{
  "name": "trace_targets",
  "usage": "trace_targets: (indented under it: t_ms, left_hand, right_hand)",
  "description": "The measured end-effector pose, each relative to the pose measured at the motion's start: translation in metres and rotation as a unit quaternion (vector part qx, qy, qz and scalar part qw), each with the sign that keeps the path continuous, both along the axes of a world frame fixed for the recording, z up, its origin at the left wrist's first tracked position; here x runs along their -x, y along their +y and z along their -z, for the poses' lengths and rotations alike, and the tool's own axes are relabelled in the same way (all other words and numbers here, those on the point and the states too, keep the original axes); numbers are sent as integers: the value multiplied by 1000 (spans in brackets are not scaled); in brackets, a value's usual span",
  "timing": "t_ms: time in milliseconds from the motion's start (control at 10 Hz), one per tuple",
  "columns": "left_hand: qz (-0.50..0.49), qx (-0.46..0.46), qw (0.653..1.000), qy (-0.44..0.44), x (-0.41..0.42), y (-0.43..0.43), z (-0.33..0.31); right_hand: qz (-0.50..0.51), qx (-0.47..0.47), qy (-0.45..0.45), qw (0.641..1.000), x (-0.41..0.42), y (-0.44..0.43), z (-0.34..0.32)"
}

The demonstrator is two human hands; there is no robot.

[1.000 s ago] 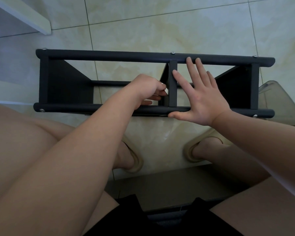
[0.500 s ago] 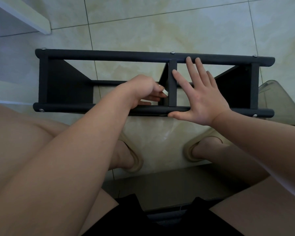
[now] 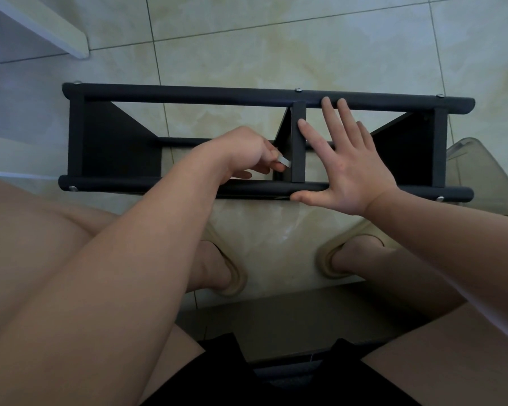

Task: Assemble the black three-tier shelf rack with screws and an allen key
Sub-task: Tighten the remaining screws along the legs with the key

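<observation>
Barely anything moved: left hand [image 3: 244, 153] shifted a touch at the fingertips, so the allen key [image 3: 285, 163] shows a bit more than half a second ago; right hand [image 3: 349, 171] is unchanged.

Head view: the rack [image 3: 115, 148], matte black, lies on its side on the glossy beige tiled floor [image 3: 276, 48], long axis left to right. Round far tube [image 3: 188, 95] and near tube [image 3: 129, 186] run parallel, joined by flat panels. Small silver screw heads [image 3: 298, 89] sit on the tubes. Left hand's curled fingers pinch the short silver allen key just left of the middle panel [image 3: 299, 142]. Right hand lies flat with fingers spread wide, thumb on the near tube, fingertips reaching the far tube. Tan sandals [image 3: 232, 273] are near; a translucent container [image 3: 481, 177] is at the right.
</observation>
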State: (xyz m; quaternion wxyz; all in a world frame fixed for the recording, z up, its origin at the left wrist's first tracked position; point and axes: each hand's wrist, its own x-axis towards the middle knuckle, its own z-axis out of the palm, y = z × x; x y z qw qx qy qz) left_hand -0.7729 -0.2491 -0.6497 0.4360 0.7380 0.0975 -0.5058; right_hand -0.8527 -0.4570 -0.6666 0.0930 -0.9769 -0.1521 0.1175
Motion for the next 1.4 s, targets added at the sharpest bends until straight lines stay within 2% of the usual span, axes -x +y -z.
trace_targets:
  t_ms: [600,900,1100,1200,1300,1400]
  left_hand:
    - [74,-32,997,-6,1,5,-6]
    - [141,-60,985,-74,5,7,-3]
    - [161,-77,980,-90,2,9,0]
    - [166,-99,971,-139,-4,12,-3]
    - [160,-90,966,-184,-10,13,-5]
    - [147,-51,971,-183,-9,9,-6]
  right_hand:
    - [4,4,8,1000,0,1,-3]
    - [3,5,9,1000,1,1,-3]
    - [5,-1,6,1000,0,1,-2]
    - [5,-2,6,1000,1,1,-2]
    - [5,-2,4,1000,1,1,-1]
    - [3,-3,-2,1000,0,1,-1]
